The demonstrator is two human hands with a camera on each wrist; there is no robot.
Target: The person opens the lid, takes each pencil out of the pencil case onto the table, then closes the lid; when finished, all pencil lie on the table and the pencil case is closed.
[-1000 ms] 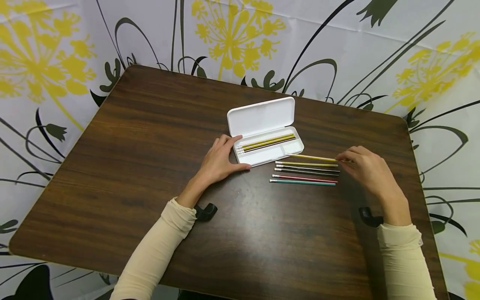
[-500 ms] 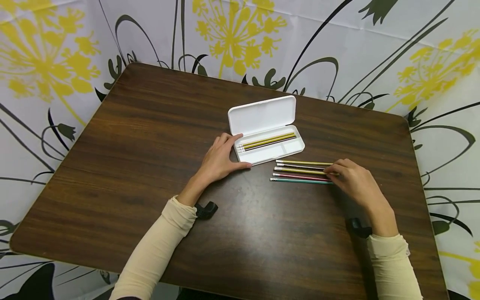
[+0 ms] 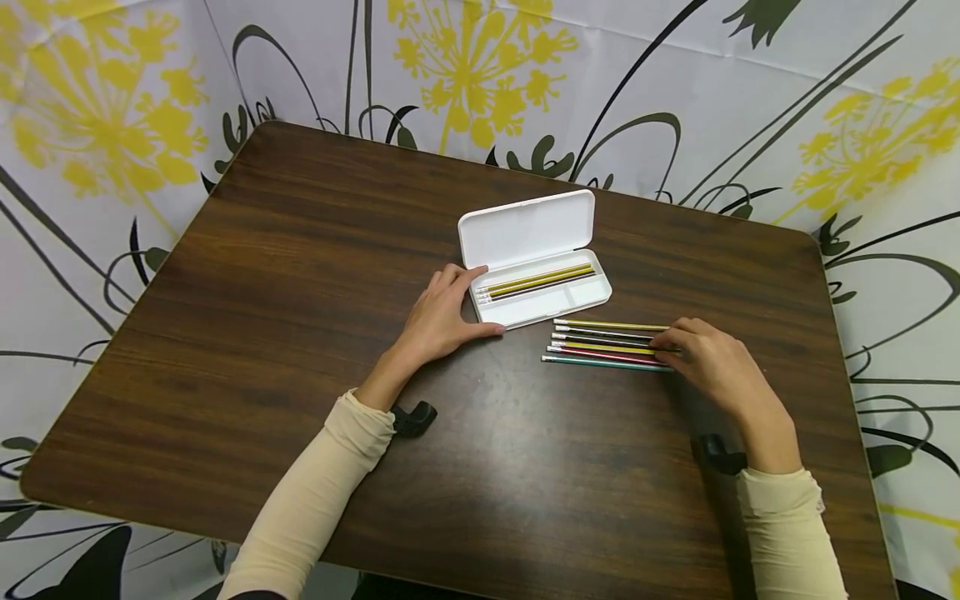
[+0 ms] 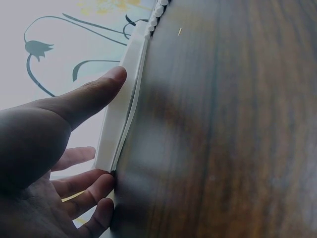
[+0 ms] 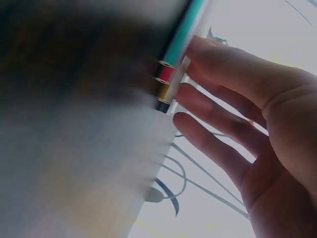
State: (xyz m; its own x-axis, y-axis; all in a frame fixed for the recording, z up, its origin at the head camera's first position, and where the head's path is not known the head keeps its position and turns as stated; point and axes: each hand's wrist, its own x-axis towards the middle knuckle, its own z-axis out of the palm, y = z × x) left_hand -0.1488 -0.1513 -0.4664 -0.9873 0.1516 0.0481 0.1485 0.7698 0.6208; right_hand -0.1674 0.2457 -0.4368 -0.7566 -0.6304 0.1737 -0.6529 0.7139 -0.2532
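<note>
A white pencil case (image 3: pixel 517 315) lies with its lid raised. In it rest striped yellow pencils (image 3: pixel 540 277) and a dark one, eraser ends to the left. My left hand (image 3: pixel 437 321) grips the case's left end, thumb at the front corner and fingers around the side, also seen in the left wrist view. In front of the case several pencils lie side by side. My right hand (image 3: pixel 708 360) pinches the right end of a yellow pencil (image 3: pixel 600 347), which lies between black pencils and a red one. A teal pencil (image 3: pixel 600 362) is nearest the front.
The brown wooden table (image 3: pixel 300 250) has a flower-patterned cloth (image 3: pixel 315 50) hanging behind it and at its sides. The raised lid (image 3: pixel 528 229) stands along the back of the case. Each wrist wears a black camera mount.
My right hand has moved towards me and left with the yellow pencil, bringing it from beside the case into the row above the red pencil. My left hand stays on the case.
</note>
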